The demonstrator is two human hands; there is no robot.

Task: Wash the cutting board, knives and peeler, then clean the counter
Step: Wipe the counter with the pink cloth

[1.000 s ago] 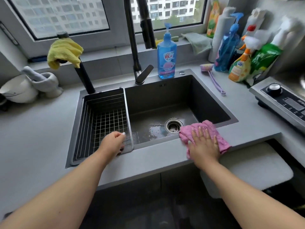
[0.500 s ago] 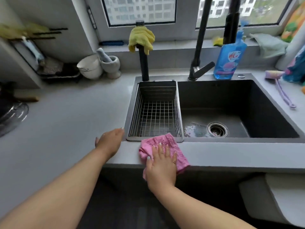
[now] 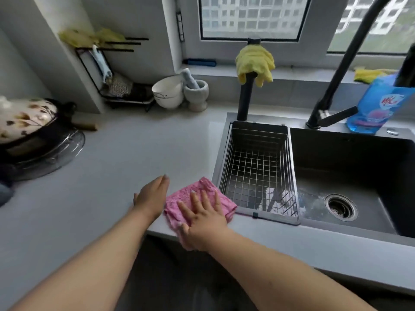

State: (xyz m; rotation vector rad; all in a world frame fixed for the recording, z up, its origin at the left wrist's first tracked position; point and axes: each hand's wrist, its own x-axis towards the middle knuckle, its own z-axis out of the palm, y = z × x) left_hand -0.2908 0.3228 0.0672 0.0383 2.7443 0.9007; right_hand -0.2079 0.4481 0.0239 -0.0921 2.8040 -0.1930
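Cloth (image 3: 197, 199) partly hidden under flat right hand (image 3: 203, 217) on counter (image 3: 125, 167)

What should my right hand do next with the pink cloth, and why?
Probably slide the pink cloth leftward along the counter. Your right hand presses it flat at the front edge beside the sink basket, and the broad stretch past your left hand looks unwiped.

Right hand (image 3: 203, 217) flat on cloth (image 3: 197, 196) at the counter (image 3: 125, 158) edge; left hand (image 3: 152, 195) just left of it; wire basket (image 3: 258, 167) in sink (image 3: 359, 158) to their right.
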